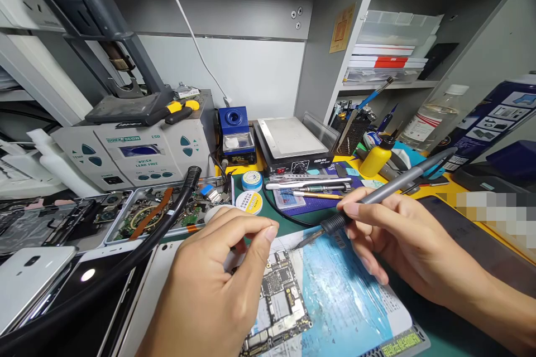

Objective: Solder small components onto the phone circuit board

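Observation:
My right hand (pixel 402 234) is closed around the grip of a grey soldering iron (pixel 381 187). Its metal tip points down and left, by the upper edge of a phone circuit board (pixel 280 284). Whether the tip touches the board I cannot tell. Over the board's left side, my left hand (pixel 218 273) pinches thumb and forefinger together. Whatever lies in that pinch is too small or hidden to name. The board lies on a blue and white work sheet (pixel 347 312), partly covered by my left hand.
Behind stand a hot-air station (pixel 138 150), a soldering iron stand (pixel 234 128) and a hot plate (pixel 293 139). A thick black hose (pixel 167 223) crosses several phones at left. Two small round tins (pixel 249 202) and a yellow bottle (pixel 377 159) stand beyond my hands.

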A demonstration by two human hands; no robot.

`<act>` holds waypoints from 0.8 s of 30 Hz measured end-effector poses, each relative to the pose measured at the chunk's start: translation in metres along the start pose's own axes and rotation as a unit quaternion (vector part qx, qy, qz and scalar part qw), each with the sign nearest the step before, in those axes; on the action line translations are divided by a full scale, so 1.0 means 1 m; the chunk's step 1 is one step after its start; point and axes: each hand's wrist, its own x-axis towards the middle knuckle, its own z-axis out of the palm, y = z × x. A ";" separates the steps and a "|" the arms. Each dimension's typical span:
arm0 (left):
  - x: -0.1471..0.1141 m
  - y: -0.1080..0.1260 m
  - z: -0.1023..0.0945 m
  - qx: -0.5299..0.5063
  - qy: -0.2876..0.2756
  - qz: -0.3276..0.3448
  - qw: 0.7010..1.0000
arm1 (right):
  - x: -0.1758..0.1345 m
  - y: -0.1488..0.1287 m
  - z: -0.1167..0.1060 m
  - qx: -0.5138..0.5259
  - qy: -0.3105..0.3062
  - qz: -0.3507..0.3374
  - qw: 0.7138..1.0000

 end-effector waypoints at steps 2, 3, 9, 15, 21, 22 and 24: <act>0.000 -0.001 0.001 0.014 0.003 0.008 1.000 | 0.001 0.001 0.000 -0.008 0.002 -0.007 1.000; 0.000 -0.002 0.002 0.022 0.004 0.013 1.000 | 0.001 0.002 -0.001 -0.013 0.003 -0.009 1.000; -0.003 -0.004 -0.002 0.065 -0.012 0.029 0.997 | -0.001 0.005 -0.005 -0.046 0.003 -0.013 0.999; -0.002 -0.003 -0.001 0.077 -0.005 0.037 0.996 | -0.003 0.006 -0.004 -0.077 -0.001 -0.020 0.997; -0.003 -0.004 0.000 0.088 -0.008 0.046 0.995 | -0.002 0.007 -0.006 -0.089 -0.010 -0.024 0.996; -0.003 -0.004 0.000 0.091 -0.009 0.046 0.995 | -0.002 0.007 -0.006 -0.089 -0.009 -0.024 0.996; -0.003 -0.005 -0.001 0.091 -0.004 0.055 0.994 | -0.003 0.007 -0.006 -0.089 -0.004 -0.025 0.996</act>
